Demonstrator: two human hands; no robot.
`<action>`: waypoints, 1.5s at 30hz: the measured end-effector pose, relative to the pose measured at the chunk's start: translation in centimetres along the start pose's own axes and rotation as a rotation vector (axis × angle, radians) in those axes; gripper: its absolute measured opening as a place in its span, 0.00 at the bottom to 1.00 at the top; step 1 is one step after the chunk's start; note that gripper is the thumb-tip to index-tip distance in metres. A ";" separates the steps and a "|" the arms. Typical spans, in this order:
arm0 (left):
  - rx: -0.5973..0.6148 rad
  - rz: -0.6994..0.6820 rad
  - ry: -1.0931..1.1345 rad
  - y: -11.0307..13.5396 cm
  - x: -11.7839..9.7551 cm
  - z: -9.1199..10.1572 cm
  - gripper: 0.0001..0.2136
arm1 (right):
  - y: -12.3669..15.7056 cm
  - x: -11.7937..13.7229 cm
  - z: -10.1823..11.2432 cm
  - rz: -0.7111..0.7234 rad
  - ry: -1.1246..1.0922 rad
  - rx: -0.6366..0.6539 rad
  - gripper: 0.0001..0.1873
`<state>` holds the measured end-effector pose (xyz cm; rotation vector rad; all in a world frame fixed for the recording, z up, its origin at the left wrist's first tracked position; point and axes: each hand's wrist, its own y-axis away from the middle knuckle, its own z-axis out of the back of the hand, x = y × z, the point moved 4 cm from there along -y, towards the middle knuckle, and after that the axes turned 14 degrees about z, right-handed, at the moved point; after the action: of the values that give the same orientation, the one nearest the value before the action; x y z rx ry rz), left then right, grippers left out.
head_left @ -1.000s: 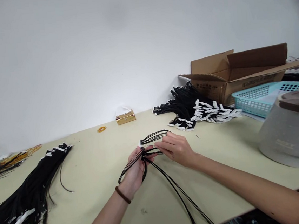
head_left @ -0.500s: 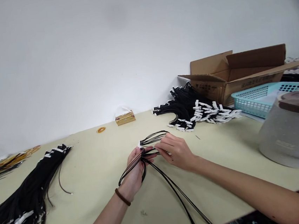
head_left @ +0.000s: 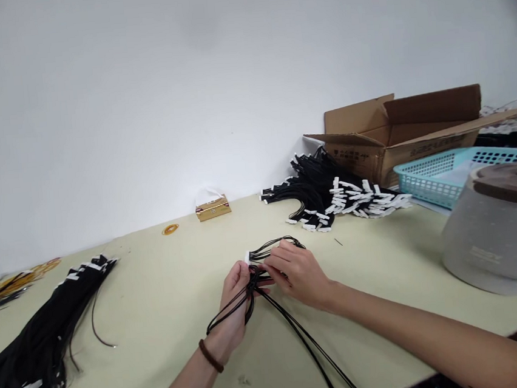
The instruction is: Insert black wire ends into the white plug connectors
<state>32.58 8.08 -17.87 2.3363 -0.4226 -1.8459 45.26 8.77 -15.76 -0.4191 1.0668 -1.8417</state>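
My left hand is closed on a black wire harness, just below its white connector. Some of the wires loop over the palm and wrist, and others trail down to the table's front edge. Bent in from the right, my right hand pinches at the wires close to the connector, thumb and fingertips together. Exactly which strand sits between those fingertips is too small to make out. Further wires arch up behind the right hand's fingers.
Bundled black harnesses with white connectors lie at left and back right. A gold tissue box stands by the wall. At right are an open cardboard box, a blue basket and a grey translucent jug.
My right hand has shifted slightly down and left, its fingertips closer to the connector. My left hand stays around the harness. The whole view has moved a little.
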 end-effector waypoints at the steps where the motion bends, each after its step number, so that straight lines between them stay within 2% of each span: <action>1: -0.006 -0.002 -0.015 0.0 0.0 0.0 0.15 | 0.0 -0.1 0.0 -0.001 -0.002 0.004 0.11; 8: -0.004 -0.047 -0.126 0.0 0.1 -0.3 0.15 | 0.0 -0.1 0.0 -0.020 -0.028 -0.011 0.10; 27: -0.017 -0.142 -0.168 -0.3 0.6 0.0 0.14 | -0.2 0.2 0.1 0.026 -0.036 0.075 0.11; 35: -0.036 -0.075 -0.104 0.0 0.2 -0.3 0.14 | 0.0 -0.4 -0.5 0.010 -0.060 0.099 0.11; 39: 0.012 0.017 -0.004 -0.1 0.0 -0.1 0.12 | 0.1 -0.9 -0.6 0.002 -0.111 0.013 0.08; 42: 0.037 0.052 0.103 -0.3 -0.1 0.3 0.11 | 0.1 -0.7 0.0 0.094 -0.082 -0.108 0.10; 45: 0.002 0.075 0.207 -0.5 -0.1 0.9 0.08 | 0.1 -0.2 0.3 0.223 -0.031 -0.134 0.10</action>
<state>31.78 8.66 -18.11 2.4441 -0.4778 -1.5518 45.58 8.76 -15.64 -0.3889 1.1708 -1.5691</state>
